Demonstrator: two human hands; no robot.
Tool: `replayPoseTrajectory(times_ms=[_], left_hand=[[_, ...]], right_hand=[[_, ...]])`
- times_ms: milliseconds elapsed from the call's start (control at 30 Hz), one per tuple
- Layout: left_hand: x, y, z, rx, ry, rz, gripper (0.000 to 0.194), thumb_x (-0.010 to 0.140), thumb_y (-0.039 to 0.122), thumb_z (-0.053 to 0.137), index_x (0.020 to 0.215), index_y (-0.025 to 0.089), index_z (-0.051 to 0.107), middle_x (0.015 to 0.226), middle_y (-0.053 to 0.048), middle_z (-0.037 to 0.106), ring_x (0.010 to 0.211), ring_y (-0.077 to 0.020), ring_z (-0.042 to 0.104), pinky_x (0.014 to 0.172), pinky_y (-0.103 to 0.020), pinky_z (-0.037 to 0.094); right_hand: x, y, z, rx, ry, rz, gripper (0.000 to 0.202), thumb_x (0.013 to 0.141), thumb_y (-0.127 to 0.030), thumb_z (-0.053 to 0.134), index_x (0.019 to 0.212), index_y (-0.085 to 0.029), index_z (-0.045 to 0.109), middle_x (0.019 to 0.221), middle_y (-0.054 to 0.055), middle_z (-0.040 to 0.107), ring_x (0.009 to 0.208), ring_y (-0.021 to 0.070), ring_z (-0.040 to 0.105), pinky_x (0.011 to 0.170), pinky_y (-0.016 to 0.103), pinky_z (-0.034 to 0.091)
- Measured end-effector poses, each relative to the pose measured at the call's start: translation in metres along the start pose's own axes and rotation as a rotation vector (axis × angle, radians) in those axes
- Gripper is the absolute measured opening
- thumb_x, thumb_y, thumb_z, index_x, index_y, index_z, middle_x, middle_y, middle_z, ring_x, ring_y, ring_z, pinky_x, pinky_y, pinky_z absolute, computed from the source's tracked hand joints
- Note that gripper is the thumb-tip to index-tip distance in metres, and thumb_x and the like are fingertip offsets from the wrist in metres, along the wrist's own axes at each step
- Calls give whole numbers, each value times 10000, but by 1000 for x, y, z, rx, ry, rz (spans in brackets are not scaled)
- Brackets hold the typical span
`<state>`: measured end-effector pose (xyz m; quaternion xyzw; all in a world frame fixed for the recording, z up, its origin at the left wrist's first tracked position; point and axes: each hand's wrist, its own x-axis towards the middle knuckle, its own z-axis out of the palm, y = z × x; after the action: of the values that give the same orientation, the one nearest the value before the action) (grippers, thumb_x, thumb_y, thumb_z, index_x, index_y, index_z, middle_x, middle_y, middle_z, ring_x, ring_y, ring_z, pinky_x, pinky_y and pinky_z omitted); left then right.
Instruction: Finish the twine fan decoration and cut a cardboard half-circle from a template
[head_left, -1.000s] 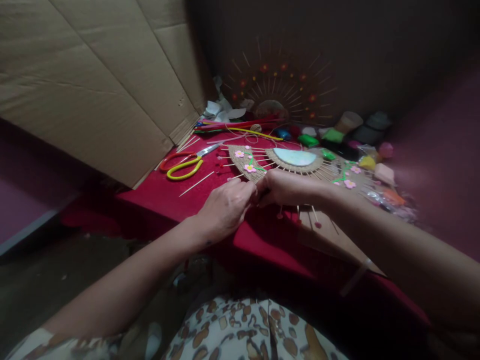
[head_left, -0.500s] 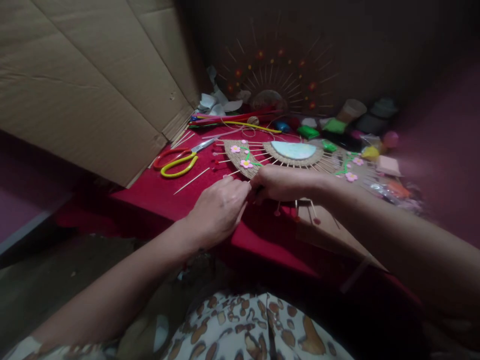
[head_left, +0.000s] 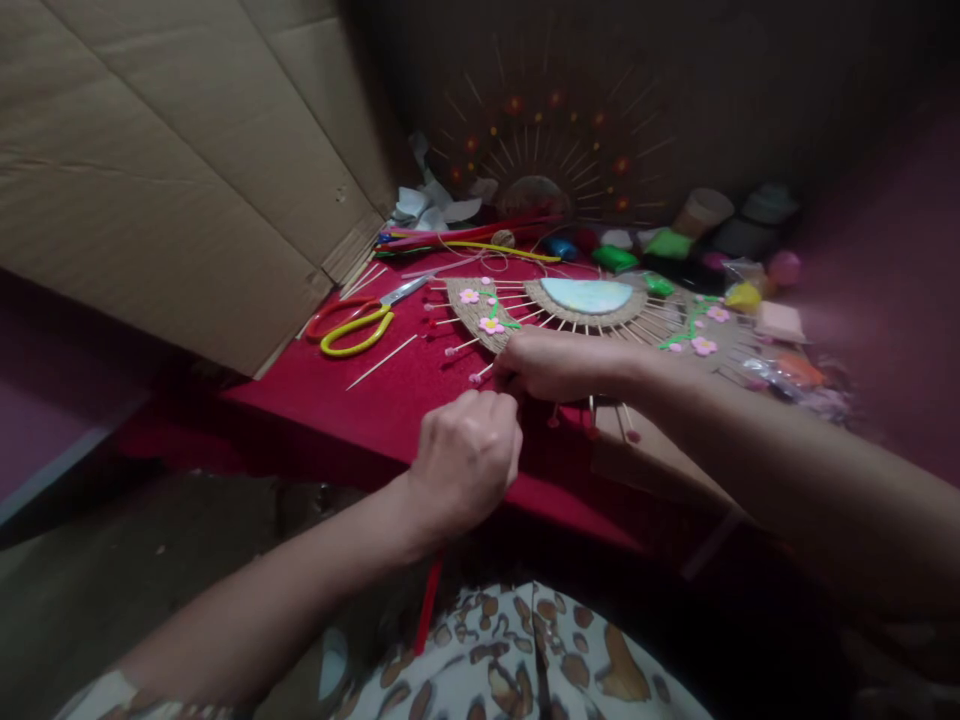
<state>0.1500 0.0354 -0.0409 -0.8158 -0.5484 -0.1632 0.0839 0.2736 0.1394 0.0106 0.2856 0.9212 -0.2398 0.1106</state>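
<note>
A half-round fan piece of thin sticks and twine-like bands (head_left: 469,310), with pink flowers and green stems, lies on the red cloth. Its centre is a pale blue half-disc (head_left: 586,295), and small round tips end the sticks. My right hand (head_left: 551,362) is closed at the fan's near left edge, its fingertips partly hidden. Just below and left of it, my left hand (head_left: 469,455) is in a fist with its back up. A red strip (head_left: 429,605) hangs below the left hand, apparently held in it.
Scissors (head_left: 356,325) with red and yellow handles and a loose stick (head_left: 382,362) lie left of the fan. A large cardboard sheet (head_left: 172,150) leans at the left. Clay packets (head_left: 615,258) and coloured strips (head_left: 457,240) sit behind. A darker stick decoration stands at the back.
My left hand has moved down and right, towards my body, uncovering stick tips near the fan's left side. The red strip now shows below it. My right hand has barely moved.
</note>
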Motion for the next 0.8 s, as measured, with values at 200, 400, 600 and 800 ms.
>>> replayPoseTrajectory(times_ms=[200,400,600,800], left_hand=[[-7,-2,12,213,124,132,186,794,88,448,656,171,540,615,-43,561,592,-194,518,516,-312,326],[-3,-14,9,193,172,33,232,846,168,439,634,174,532,585,-29,560,588,-162,523,523,-295,315],[1,-18,5,150,83,8,170,837,200,446,704,174,547,650,-34,596,629,-173,551,525,-293,315],[5,-19,8,116,82,-51,140,799,198,469,696,170,559,637,-30,617,609,-171,570,517,-293,310]], right_hand=[[-1,6,0,66,50,-19,168,738,-117,531,803,-134,685,673,28,641,555,88,509,499,200,351],[-4,4,-4,259,43,88,158,728,-113,552,813,-149,680,471,-25,529,441,88,493,430,193,355],[-2,7,-1,300,-54,98,142,741,-135,539,806,-145,665,437,-25,528,384,102,508,409,203,392],[2,4,-2,231,-77,96,164,729,-93,517,775,-127,670,440,0,534,411,133,528,423,237,410]])
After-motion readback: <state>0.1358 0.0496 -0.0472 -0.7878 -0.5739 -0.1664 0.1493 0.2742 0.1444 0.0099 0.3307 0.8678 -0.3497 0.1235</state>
